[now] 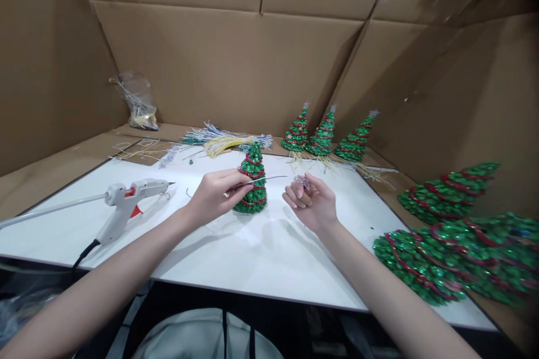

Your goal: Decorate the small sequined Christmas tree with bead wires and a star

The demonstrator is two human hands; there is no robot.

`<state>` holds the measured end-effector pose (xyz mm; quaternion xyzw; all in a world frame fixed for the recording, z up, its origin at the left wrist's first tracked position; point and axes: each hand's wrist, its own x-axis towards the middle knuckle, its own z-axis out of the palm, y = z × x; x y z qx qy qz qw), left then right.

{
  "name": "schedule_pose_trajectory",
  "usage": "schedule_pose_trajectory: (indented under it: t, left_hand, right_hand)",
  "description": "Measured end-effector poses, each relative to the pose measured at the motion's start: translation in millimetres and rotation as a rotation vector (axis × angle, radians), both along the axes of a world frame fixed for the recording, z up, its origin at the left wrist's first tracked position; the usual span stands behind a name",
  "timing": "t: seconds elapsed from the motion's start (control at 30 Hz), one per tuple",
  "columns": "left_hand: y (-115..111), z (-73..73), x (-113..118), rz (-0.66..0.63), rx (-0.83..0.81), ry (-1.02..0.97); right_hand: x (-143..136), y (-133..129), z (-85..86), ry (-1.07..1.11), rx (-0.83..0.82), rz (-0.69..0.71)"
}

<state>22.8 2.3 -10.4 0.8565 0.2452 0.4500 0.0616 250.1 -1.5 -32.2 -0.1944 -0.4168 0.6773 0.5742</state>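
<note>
My left hand [221,193] pinches a thin wire [272,178], whose dark end points right toward my other hand. Raised over the white board, my right hand [314,202] holds a small silvery, clear star-like ornament [301,181] between thumb and fingers; its exact shape is partly covered. The wire tip and the ornament are apart. Just behind my left hand stands a small green Christmas tree [255,179] with red garland, upright and without a star on its top. My left fingers overlap its left side in view, and I cannot tell whether they touch it.
A white glue gun [130,202] with a glue stick lies at left. Bundles of wires [227,140] lie at the back, near a plastic bag [138,101]. Star-topped trees [322,132] stand back right; larger trees [446,258] lie at right. Cardboard walls [210,61] surround the white board [269,258].
</note>
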Motion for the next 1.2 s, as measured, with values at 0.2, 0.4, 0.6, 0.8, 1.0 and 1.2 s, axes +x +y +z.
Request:
schedule_pose_trajectory:
  t: [0.2,0.4,0.6,0.8,1.0,1.2]
  left_hand:
    - [5.7,-1.0,-5.1,0.083,-0.016,0.058]
    - [7.6,-1.2,-8.1,0.148,-0.035,0.075]
    - [9.4,2.1,-10.8,0.211,-0.033,0.085]
    - [12.2,2.2,-11.9,0.251,-0.056,0.146]
    - [15.6,5.5,-16.9,0.304,-0.043,0.173]
    - [24.1,6.4,-25.6,0.285,-0.166,0.137]
  right_hand:
    - [10.5,5.7,1.2,0.129,-0.041,-0.114]
    - [17.9,7.0,5.5,0.136,-0.025,-0.222]
    - [23.6,8.5,6.3,0.154,0.014,-0.239]
    - [31.3,11.3,8.3,0.241,-0.011,-0.264]
    - [40.5,13.0,10.7,0.300,0.011,-0.310]
    - [42.5,14.2,11.7,0.289,0.045,-0.331]
